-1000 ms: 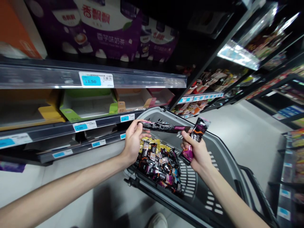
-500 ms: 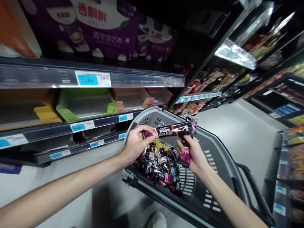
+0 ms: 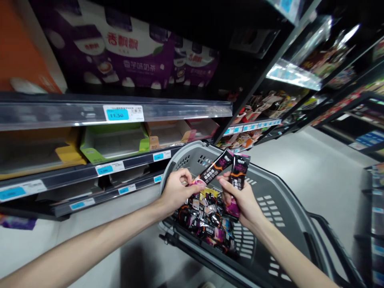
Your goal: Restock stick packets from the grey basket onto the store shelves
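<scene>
Black sachets in hands; tag: "11.50".

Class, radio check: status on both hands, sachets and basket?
Left hand pinching one sachet; right hand gripping another sachet. Sachet pile below, inside grey basket. No obstruction visible.

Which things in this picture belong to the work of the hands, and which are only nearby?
In use, it seems:
left hand, holding slanted packet
right hand, holding upright packet
packet pile
grey basket

Only nearby:
purple boxes
price tags
green tray
</scene>
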A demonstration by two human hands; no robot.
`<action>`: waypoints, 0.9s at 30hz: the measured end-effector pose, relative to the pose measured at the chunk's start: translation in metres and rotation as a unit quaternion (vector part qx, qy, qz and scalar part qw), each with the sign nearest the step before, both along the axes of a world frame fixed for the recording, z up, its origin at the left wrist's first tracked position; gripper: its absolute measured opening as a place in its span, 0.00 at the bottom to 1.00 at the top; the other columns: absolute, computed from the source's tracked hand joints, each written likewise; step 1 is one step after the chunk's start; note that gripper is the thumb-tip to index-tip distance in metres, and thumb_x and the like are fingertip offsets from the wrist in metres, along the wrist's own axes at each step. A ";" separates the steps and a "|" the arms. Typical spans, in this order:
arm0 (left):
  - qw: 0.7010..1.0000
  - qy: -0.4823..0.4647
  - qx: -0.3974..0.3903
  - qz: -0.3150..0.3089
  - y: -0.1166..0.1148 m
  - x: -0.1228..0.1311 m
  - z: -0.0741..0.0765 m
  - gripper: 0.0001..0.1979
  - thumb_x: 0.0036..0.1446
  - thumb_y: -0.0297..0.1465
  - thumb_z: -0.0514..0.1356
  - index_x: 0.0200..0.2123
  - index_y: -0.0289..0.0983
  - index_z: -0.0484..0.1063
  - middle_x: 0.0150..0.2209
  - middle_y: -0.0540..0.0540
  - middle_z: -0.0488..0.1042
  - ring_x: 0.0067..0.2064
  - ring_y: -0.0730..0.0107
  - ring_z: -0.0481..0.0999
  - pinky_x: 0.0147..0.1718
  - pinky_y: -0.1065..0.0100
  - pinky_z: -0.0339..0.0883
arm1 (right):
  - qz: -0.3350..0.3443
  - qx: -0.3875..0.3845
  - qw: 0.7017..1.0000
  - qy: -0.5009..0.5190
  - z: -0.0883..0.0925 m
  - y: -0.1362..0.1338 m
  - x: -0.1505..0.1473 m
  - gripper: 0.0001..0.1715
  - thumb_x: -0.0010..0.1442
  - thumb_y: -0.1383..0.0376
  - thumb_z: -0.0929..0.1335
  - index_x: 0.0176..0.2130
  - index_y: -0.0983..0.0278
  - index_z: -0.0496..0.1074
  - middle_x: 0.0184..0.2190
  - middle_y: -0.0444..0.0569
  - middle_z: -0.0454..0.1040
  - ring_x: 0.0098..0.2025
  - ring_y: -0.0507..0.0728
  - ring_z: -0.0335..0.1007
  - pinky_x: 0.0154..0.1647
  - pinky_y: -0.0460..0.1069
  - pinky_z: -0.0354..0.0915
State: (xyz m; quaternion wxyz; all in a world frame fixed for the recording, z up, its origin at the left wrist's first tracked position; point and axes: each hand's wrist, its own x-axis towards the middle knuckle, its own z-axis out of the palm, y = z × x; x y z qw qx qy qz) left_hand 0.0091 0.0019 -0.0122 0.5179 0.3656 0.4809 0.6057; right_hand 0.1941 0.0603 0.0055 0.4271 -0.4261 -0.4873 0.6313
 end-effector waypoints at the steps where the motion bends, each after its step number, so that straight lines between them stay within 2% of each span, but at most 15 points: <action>1: 1.000 -0.007 0.001 0.003 0.000 0.000 -0.001 0.23 0.45 0.36 0.73 0.23 0.37 0.59 0.24 0.53 0.70 0.29 0.74 0.72 0.30 0.73 0.62 | -0.004 -0.001 1.000 -0.002 0.001 0.000 -0.001 0.24 0.47 0.60 0.81 0.40 0.63 0.73 0.32 0.47 0.80 0.14 0.45 0.58 0.15 0.41 0.57; 5: 1.000 -0.029 0.002 0.004 0.001 -0.002 -0.001 0.25 0.42 0.34 0.75 0.25 0.37 0.57 0.23 0.57 0.65 0.27 0.78 0.68 0.29 0.75 0.60 | -0.019 0.010 1.000 -0.020 0.007 -0.003 -0.004 0.28 0.43 0.59 0.83 0.39 0.64 0.72 0.44 0.51 0.79 0.16 0.44 0.61 0.16 0.42 0.60; 6: 0.999 -0.036 0.002 -0.006 0.001 -0.002 0.000 0.26 0.40 0.34 0.75 0.26 0.37 0.57 0.23 0.57 0.65 0.28 0.78 0.68 0.30 0.75 0.61 | -0.029 0.013 0.999 -0.025 0.008 -0.004 -0.005 0.29 0.43 0.58 0.83 0.39 0.64 0.72 0.43 0.50 0.79 0.16 0.44 0.62 0.16 0.42 0.61; 8: 0.998 -0.046 -0.002 -0.033 0.002 -0.002 0.000 0.26 0.37 0.32 0.76 0.31 0.37 0.61 0.27 0.56 0.67 0.29 0.78 0.71 0.31 0.75 0.63 | -0.047 0.012 0.998 -0.043 0.010 -0.007 -0.007 0.31 0.42 0.56 0.83 0.39 0.64 0.71 0.32 0.46 0.79 0.16 0.46 0.62 0.15 0.41 0.60; 10: 0.997 -0.044 -0.016 -0.066 0.002 -0.001 0.000 0.31 0.33 0.30 0.78 0.39 0.37 0.66 0.35 0.53 0.69 0.31 0.77 0.74 0.32 0.73 0.65 | -0.053 0.006 0.996 -0.073 0.010 -0.010 -0.008 0.32 0.43 0.53 0.82 0.40 0.64 0.70 0.18 0.41 0.72 0.14 0.48 0.59 0.14 0.41 0.57; 12: 0.993 -0.041 -0.028 -0.108 0.001 0.000 0.000 0.39 0.30 0.30 0.78 0.48 0.37 0.68 0.42 0.49 0.70 0.33 0.75 0.76 0.32 0.72 0.67 | -0.045 0.004 0.994 -0.097 0.008 -0.012 -0.009 0.33 0.44 0.51 0.81 0.41 0.64 0.69 0.11 0.38 0.65 0.12 0.49 0.56 0.13 0.41 0.55; 13: 0.990 -0.037 -0.032 -0.136 -0.001 0.000 0.001 0.40 0.31 0.31 0.79 0.50 0.37 0.68 0.44 0.48 0.71 0.33 0.75 0.76 0.32 0.72 0.67 | -0.036 0.009 0.994 -0.105 0.006 -0.012 -0.008 0.33 0.44 0.50 0.81 0.40 0.64 0.69 0.11 0.38 0.65 0.12 0.49 0.56 0.12 0.42 0.55; 15: 0.981 -0.018 -0.035 -0.190 -0.003 0.001 0.004 0.36 0.37 0.37 0.77 0.51 0.34 0.72 0.39 0.47 0.75 0.29 0.78 0.74 0.29 0.74 0.64 | -0.020 0.028 0.992 -0.120 0.003 -0.012 -0.008 0.33 0.44 0.49 0.80 0.40 0.64 0.70 0.11 0.40 0.66 0.12 0.51 0.57 0.12 0.43 0.56; 17: 0.975 0.001 -0.033 -0.218 -0.005 0.001 0.006 0.32 0.43 0.42 0.75 0.50 0.32 0.75 0.32 0.48 0.76 0.25 0.80 0.69 0.27 0.75 0.60 | -0.006 0.056 0.987 -0.152 0.000 -0.009 -0.006 0.32 0.46 0.47 0.79 0.41 0.65 0.72 0.10 0.41 0.66 0.12 0.53 0.60 0.13 0.44 0.59; 19: 0.982 -0.010 -0.036 -0.187 -0.006 0.002 0.007 0.35 0.43 0.45 0.74 0.51 0.32 0.75 0.31 0.48 0.76 0.25 0.79 0.69 0.27 0.74 0.62 | 0.014 0.104 0.974 -0.201 -0.004 -0.005 -0.004 0.29 0.50 0.47 0.76 0.42 0.66 0.76 0.13 0.43 0.70 0.13 0.55 0.64 0.14 0.47 0.64; 21: 0.993 -0.046 -0.041 -0.104 -0.005 0.004 0.004 0.38 0.41 0.45 0.76 0.52 0.31 0.72 0.35 0.44 0.78 0.29 0.73 0.74 0.30 0.70 0.68 | 0.048 0.193 0.947 -0.251 -0.008 0.000 -0.002 0.25 0.51 0.49 0.76 0.42 0.64 0.79 0.23 0.49 0.79 0.21 0.60 0.75 0.23 0.49 0.74; 22: 0.995 -0.062 -0.045 -0.057 -0.004 0.004 0.002 0.39 0.40 0.46 0.76 0.51 0.30 0.70 0.37 0.41 0.79 0.31 0.70 0.76 0.32 0.69 0.70 | 0.061 0.253 0.927 -0.272 -0.011 0.003 0.000 0.24 0.49 0.51 0.77 0.41 0.63 0.81 0.30 0.51 0.82 0.28 0.62 0.80 0.31 0.50 0.77; 24: 0.995 -0.080 -0.050 0.019 -0.002 0.006 -0.005 0.39 0.38 0.46 0.76 0.49 0.31 0.67 0.40 0.39 0.79 0.35 0.66 0.78 0.34 0.67 0.72 | 0.078 0.379 0.875 -0.291 -0.017 0.009 0.003 0.22 0.47 0.55 0.78 0.42 0.61 0.82 0.41 0.51 0.83 0.40 0.65 0.82 0.43 0.51 0.78; 27: 0.993 -0.092 -0.044 0.066 -0.001 0.005 -0.011 0.38 0.39 0.46 0.76 0.47 0.33 0.65 0.41 0.39 0.78 0.39 0.63 0.79 0.39 0.64 0.74 | 0.114 0.527 0.793 -0.283 -0.021 0.014 0.007 0.19 0.57 0.60 0.74 0.49 0.60 0.79 0.48 0.51 0.81 0.46 0.62 0.81 0.47 0.48 0.76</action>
